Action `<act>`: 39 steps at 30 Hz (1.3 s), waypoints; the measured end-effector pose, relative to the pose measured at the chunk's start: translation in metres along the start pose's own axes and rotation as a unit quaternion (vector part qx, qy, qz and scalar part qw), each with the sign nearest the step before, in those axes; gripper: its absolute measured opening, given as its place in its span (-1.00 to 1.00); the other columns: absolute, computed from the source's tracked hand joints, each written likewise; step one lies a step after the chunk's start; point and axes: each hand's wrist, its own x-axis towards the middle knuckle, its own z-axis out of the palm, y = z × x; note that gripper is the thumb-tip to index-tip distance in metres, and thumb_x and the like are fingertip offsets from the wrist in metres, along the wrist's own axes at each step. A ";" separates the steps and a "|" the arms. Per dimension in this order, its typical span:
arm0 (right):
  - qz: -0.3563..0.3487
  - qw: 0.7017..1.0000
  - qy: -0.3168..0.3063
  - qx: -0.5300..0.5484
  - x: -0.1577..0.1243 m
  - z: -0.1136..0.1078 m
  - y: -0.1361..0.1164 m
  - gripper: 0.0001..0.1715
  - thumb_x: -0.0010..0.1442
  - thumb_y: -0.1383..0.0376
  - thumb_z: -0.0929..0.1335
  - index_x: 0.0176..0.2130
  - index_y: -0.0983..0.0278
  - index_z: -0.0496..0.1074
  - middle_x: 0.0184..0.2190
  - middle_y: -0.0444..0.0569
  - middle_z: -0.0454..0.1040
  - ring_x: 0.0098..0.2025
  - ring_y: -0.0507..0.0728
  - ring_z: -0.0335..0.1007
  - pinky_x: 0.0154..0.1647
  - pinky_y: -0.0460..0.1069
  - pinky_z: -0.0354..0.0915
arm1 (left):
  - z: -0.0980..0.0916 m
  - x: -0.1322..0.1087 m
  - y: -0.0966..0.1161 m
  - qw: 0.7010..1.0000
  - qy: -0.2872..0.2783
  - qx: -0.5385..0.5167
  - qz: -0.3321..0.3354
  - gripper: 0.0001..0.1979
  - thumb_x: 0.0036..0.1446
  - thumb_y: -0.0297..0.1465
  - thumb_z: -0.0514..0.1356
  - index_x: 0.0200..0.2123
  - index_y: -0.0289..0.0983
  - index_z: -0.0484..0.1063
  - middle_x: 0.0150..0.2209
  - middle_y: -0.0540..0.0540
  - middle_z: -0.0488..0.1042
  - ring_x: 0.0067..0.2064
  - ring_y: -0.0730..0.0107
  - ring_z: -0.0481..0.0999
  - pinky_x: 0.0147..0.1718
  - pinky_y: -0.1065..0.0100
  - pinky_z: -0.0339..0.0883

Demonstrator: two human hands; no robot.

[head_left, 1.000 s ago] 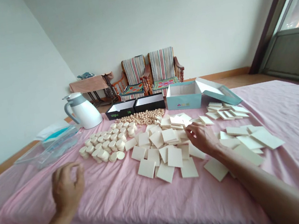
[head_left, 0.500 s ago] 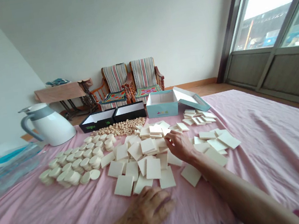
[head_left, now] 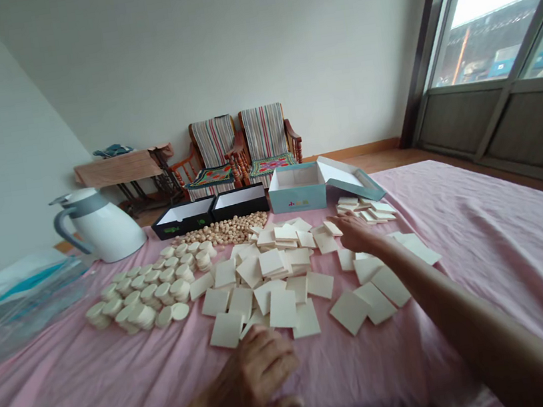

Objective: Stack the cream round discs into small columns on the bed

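My right hand (head_left: 355,232) reaches over the right side of the pile. Its fingers close around a small cream square tile (head_left: 333,228) at the pile's back right edge; the thumb is partly hidden. My left hand (head_left: 256,381) hovers or rests low over the pink cloth, and I cannot tell which. Its fingers are loosely bent, the thumb is apart and nothing is in it. Just beyond its fingertips lies the heap of overlapping square tiles (head_left: 282,308). More square tiles (head_left: 350,312) lie loose to the right, beneath my right forearm.
Stacks of cream round discs (head_left: 150,292) stand left of the heap. Behind them are small wooden beads (head_left: 235,229), two black box trays (head_left: 239,201) and a light blue box (head_left: 298,198) with its lid (head_left: 354,182) leaning. A white jug (head_left: 108,230) and clear plastic bags (head_left: 32,298) sit left.
My right hand has moved right, from the heap's middle to a tile at its back right edge. My left hand has shifted slightly left, its thumb now showing. The view has turned slightly left.
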 end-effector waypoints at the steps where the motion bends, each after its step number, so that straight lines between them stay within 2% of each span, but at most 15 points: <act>1: -0.007 1.000 -0.009 0.003 0.002 0.002 0.003 -0.35 -0.02 0.51 0.24 0.10 0.35 0.28 -0.02 0.14 0.38 0.02 0.24 0.20 -0.05 0.02 0.10 | -0.001 0.008 -0.002 0.999 0.028 0.000 -0.018 -0.74 0.20 -0.28 0.07 -0.11 -0.30 0.35 -0.22 -0.16 0.45 -0.15 0.25 0.38 -0.08 0.18 0.25; 3: -0.017 1.000 -0.023 0.009 0.004 0.006 0.008 -0.33 -0.03 0.52 0.24 0.11 0.31 0.29 0.01 0.11 0.38 0.03 0.22 0.22 -0.04 0.02 0.10 | -0.004 0.024 -0.010 0.995 0.061 0.008 -0.075 -0.77 0.16 -0.40 0.09 -0.10 -0.27 0.34 -0.20 -0.14 0.43 -0.12 0.28 0.37 -0.05 0.19 0.23; 7: -0.023 0.999 -0.025 0.014 0.003 0.014 0.012 -0.42 0.00 0.50 0.24 0.04 0.29 0.35 -0.03 0.08 0.40 0.01 0.18 0.25 -0.02 -0.01 0.10 | -0.009 0.043 -0.035 0.988 0.063 0.022 -0.142 -0.64 0.01 -0.32 0.22 -0.08 -0.25 0.35 -0.10 -0.16 0.38 -0.06 0.18 0.32 -0.04 0.12 0.23; 11: 0.004 1.000 0.000 0.006 0.001 0.024 0.013 -0.55 0.03 0.47 0.24 -0.05 0.37 0.39 -0.09 0.13 0.42 -0.03 0.17 0.29 -0.06 -0.04 0.13 | -0.006 0.037 -0.053 0.993 0.040 0.025 -0.105 -0.54 -0.02 -0.22 0.24 -0.04 -0.25 0.34 -0.08 -0.17 0.39 -0.04 0.14 0.31 -0.03 0.11 0.20; 15: 0.040 0.999 0.017 -0.005 0.002 0.029 0.012 -0.64 0.07 0.45 0.23 -0.11 0.33 0.39 -0.16 0.12 0.45 -0.09 0.18 0.32 -0.14 -0.02 0.16 | -0.001 0.029 -0.059 0.996 0.021 0.043 -0.079 -0.41 -0.03 -0.08 0.23 0.03 -0.27 0.30 -0.05 -0.21 0.39 -0.03 0.11 0.31 -0.04 0.09 0.20; 18: 0.099 0.994 0.040 -0.015 0.002 0.021 0.007 -0.66 0.13 0.42 0.18 -0.12 0.35 0.38 -0.25 0.16 0.47 -0.21 0.20 0.38 -0.28 -0.01 0.18 | 0.002 0.029 -0.058 0.993 0.043 0.060 -0.096 -0.51 0.04 -0.19 0.22 0.01 -0.27 0.31 -0.05 -0.19 0.39 -0.01 0.14 0.31 -0.03 0.12 0.19; 20: 0.140 0.987 0.081 -0.001 0.001 0.012 -0.001 -0.67 0.14 0.38 0.17 -0.15 0.35 0.40 -0.32 0.16 0.48 -0.28 0.21 0.40 -0.35 -0.01 0.17 | 0.005 0.030 -0.057 0.989 0.068 0.073 -0.108 -0.60 0.09 -0.25 0.20 -0.02 -0.26 0.33 -0.03 -0.18 0.38 0.00 0.16 0.31 -0.01 0.13 0.18; 21: 0.147 0.983 0.109 0.023 0.001 0.008 -0.008 -0.70 0.13 0.36 0.19 -0.18 0.33 0.41 -0.35 0.13 0.49 -0.30 0.20 0.40 -0.36 -0.01 0.18 | 0.007 0.030 -0.057 0.987 0.078 0.080 -0.112 -0.63 0.11 -0.27 0.19 -0.02 -0.26 0.33 -0.02 -0.19 0.37 0.01 0.16 0.30 -0.01 0.12 0.17; 24: 0.076 0.967 0.154 0.187 0.001 0.000 -0.036 -0.73 0.12 0.34 0.20 -0.22 0.30 0.41 -0.38 0.00 0.51 -0.35 0.11 0.41 -0.36 -0.06 0.22 | 0.011 0.029 -0.059 0.982 0.099 0.104 -0.125 -0.64 0.13 -0.29 0.17 -0.01 -0.26 0.32 -0.01 -0.20 0.35 0.04 0.14 0.27 0.00 0.11 0.16; 27: -0.002 0.925 0.120 0.361 0.003 0.001 -0.061 -0.73 0.15 0.29 0.21 -0.18 0.30 0.39 -0.34 -0.03 0.53 -0.35 0.06 0.44 -0.37 -0.09 0.28 | 0.015 0.028 -0.061 0.976 0.124 0.124 -0.132 -0.60 0.11 -0.28 0.18 0.02 -0.26 0.31 0.04 -0.22 0.30 0.10 0.08 0.21 0.04 0.08 0.14; 29: -0.028 0.915 0.109 0.387 0.006 0.003 -0.065 -0.74 0.16 0.26 0.23 -0.18 0.29 0.39 -0.29 -0.02 0.54 -0.29 0.06 0.45 -0.34 -0.09 0.31 | 0.015 0.028 -0.062 0.972 0.138 0.132 -0.135 -0.58 0.10 -0.26 0.19 0.03 -0.25 0.31 0.08 -0.22 0.27 0.14 0.04 0.18 0.07 0.07 0.12; 31: -0.011 0.936 0.131 0.327 0.013 0.004 -0.057 -0.76 0.16 0.27 0.24 -0.20 0.28 0.40 -0.26 -0.02 0.53 -0.25 0.07 0.45 -0.27 -0.08 0.31 | 0.016 0.028 -0.062 0.971 0.141 0.133 -0.139 -0.55 0.08 -0.24 0.20 0.04 -0.24 0.31 0.10 -0.22 0.25 0.16 0.02 0.16 0.08 0.07 0.11; 34: 0.083 0.974 0.162 0.137 0.030 0.004 -0.028 -0.70 0.16 0.28 0.23 -0.12 0.32 0.38 -0.18 0.06 0.50 -0.13 0.13 0.41 -0.14 -0.03 0.26 | 0.016 0.027 -0.064 0.973 0.130 0.130 -0.142 -0.51 0.06 -0.21 0.20 0.06 -0.23 0.29 0.11 -0.21 0.24 0.17 0.02 0.15 0.10 0.06 0.08; 36: 0.140 0.982 0.129 0.009 0.045 0.004 -0.006 -0.57 0.17 0.24 0.22 -0.01 0.37 0.31 -0.08 0.15 0.44 -0.01 0.20 0.32 -0.06 0.01 0.20 | 0.016 0.027 -0.065 0.974 0.125 0.129 -0.141 -0.48 0.06 -0.18 0.20 0.08 -0.23 0.28 0.11 -0.21 0.24 0.16 0.02 0.16 0.11 0.06 0.07; 39: 0.165 0.982 0.091 -0.024 0.068 0.009 0.023 -0.55 0.11 0.25 0.26 -0.04 0.46 0.35 -0.07 0.27 0.41 0.02 0.28 0.28 -0.04 0.05 0.16 | 0.016 0.024 -0.067 0.974 0.125 0.132 -0.135 -0.49 0.07 -0.16 0.18 0.08 -0.22 0.29 0.10 -0.19 0.26 0.15 0.03 0.18 0.11 0.08 0.06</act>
